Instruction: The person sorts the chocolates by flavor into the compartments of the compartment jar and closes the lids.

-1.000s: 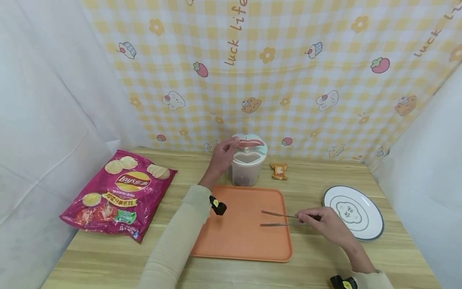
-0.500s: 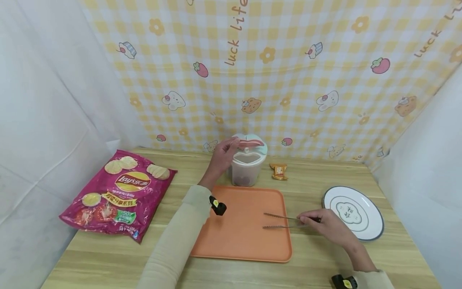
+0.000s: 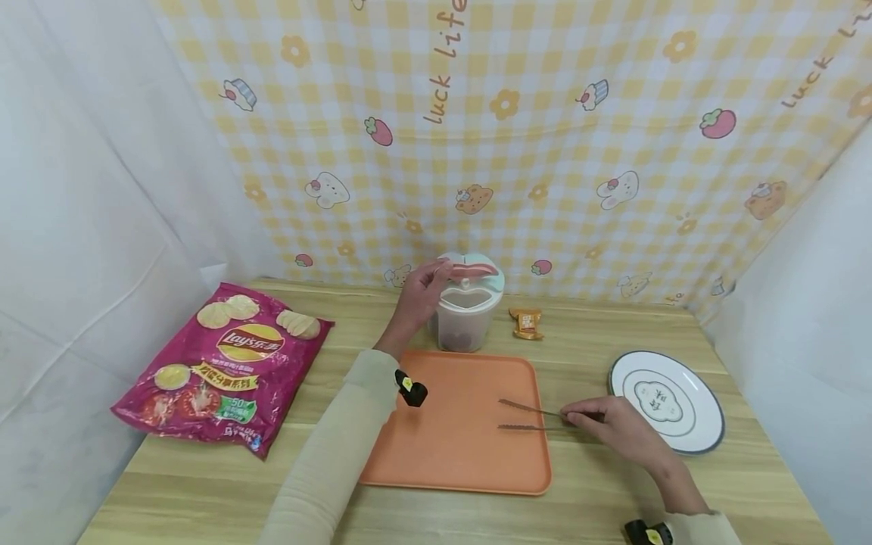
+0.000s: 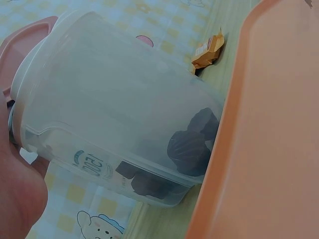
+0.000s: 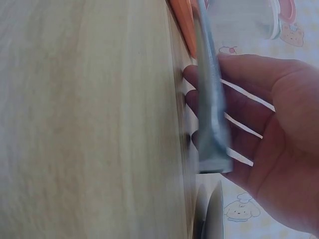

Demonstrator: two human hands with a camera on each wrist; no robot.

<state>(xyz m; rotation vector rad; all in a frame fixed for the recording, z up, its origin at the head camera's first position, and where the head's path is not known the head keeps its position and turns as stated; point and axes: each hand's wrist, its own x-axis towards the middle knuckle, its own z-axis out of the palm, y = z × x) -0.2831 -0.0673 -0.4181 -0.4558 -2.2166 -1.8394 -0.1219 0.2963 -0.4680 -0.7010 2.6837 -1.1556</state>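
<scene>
- I read the container (image 3: pixel 465 314) at centre frame in the head view, standing on the table (image 3: pixel 204 484) just behind the orange tray (image 3: pixel 453 454); the left wrist view shows dark pieces (image 4: pixel 192 144) at its bottom.
- My left hand (image 3: pixel 418 295) is at the container's upper left, fingers curled on the pink lid flap (image 3: pixel 473 269), which stands raised.
- My right hand (image 3: pixel 613 428), lower right of centre, has its grip clamped on the handle end of the metal tongs (image 3: pixel 531 418); the tong tips are apart and lie over the tray's right part.
- Judgement: I should keep the flap held fully open and the container steady, then bring the tongs in from above with the tips apart.
- Risk, as I judge it: the light container could tip under a sideways push.
- Count: one container, one pair of tongs, one tray.
- Count, outward: one wrapped snack (image 3: pixel 527 322) right of the container, one plate (image 3: pixel 664 401) at right, one crisp bag (image 3: pixel 225 363) at left.
</scene>
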